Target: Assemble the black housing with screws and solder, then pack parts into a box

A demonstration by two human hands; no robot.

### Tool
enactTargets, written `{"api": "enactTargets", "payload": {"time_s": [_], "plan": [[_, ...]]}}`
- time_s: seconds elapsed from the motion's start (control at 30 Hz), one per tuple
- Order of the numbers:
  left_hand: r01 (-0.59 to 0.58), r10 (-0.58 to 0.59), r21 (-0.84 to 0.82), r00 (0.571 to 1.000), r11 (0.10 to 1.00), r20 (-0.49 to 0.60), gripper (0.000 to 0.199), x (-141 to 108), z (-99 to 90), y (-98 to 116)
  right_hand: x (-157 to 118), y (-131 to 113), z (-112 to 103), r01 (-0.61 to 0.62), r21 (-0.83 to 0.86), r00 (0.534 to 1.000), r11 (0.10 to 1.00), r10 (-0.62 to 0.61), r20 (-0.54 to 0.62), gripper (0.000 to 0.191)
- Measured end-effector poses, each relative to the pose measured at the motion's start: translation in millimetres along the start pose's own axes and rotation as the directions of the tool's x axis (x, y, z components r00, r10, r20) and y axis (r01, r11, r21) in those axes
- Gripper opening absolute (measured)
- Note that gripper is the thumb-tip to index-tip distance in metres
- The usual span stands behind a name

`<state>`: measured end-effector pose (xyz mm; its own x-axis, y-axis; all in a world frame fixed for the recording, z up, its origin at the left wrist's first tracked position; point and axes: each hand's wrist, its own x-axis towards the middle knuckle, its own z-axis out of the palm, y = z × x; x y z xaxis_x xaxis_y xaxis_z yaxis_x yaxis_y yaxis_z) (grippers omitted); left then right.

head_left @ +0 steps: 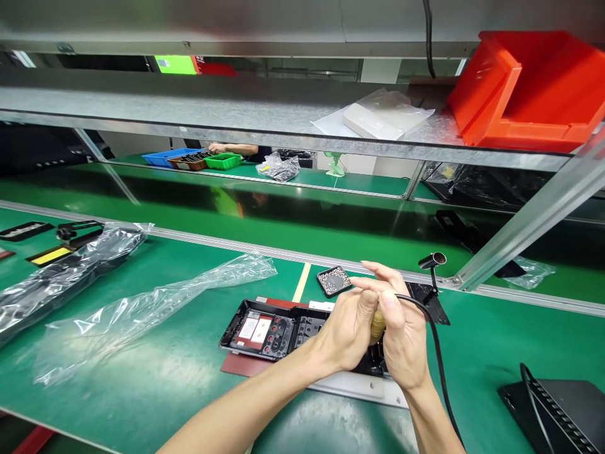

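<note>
My left hand (347,331) is closed against the side of a brass-coloured, corded electric screwdriver (377,328) above the work. On the other side, my right hand (404,334) presses its thumb to the same tool, some fingers reaching left over the top. A black cable (432,328) runs from the tool down past my right wrist. Under the hands lies an opened black plastic case (231,328) with moulded recesses; its right part is mostly hidden by my hands, as is the tool's tip. Just beyond them sits a small black tray of screws (334,280).
The case rests on a reddish-brown board (246,366) with a white bar (350,386) in front. Clear plastic film (155,309) and a wrapped bundle (70,277) lie left. A small metal holder (432,260) stands behind my right hand. An orange bin (534,94) sits overhead.
</note>
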<state>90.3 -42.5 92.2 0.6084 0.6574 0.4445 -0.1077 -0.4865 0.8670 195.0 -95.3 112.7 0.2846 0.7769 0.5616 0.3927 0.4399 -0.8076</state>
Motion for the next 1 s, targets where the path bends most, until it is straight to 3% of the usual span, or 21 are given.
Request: {"api": "enactTargets", "payload": {"time_s": [0.17,0.37,0.47,0.57,1.0], "plan": [[-0.020,0.035,0.142,0.994,0.990,-0.105,0.049,-27,-29.2,-11,-5,-3,-1,-0.030,0.049,0.999,0.998,0.029,0.025,0.039],[-0.167,0.182,0.445,0.983,0.880,0.008,0.033,-72,-58.9,-35,-10,-8,9,-0.146,0.341,0.988,0.929,0.152,0.009,0.038],[-0.236,0.277,0.558,0.961,0.795,0.011,0.025,-83,-67.7,-46,-11,-9,13,-0.150,0.388,0.984,0.909,0.177,-0.033,0.035],[-0.230,0.297,0.654,0.955,0.720,0.008,0.020,-88,-72.3,-54,-11,-9,16,-0.161,0.411,0.975,0.897,0.209,-0.076,0.036],[-0.078,0.164,0.776,0.986,0.626,-0.033,0.049,-92,-72.3,-61,-10,-10,15,-0.140,0.452,0.970,0.881,0.213,-0.115,0.035]]}}
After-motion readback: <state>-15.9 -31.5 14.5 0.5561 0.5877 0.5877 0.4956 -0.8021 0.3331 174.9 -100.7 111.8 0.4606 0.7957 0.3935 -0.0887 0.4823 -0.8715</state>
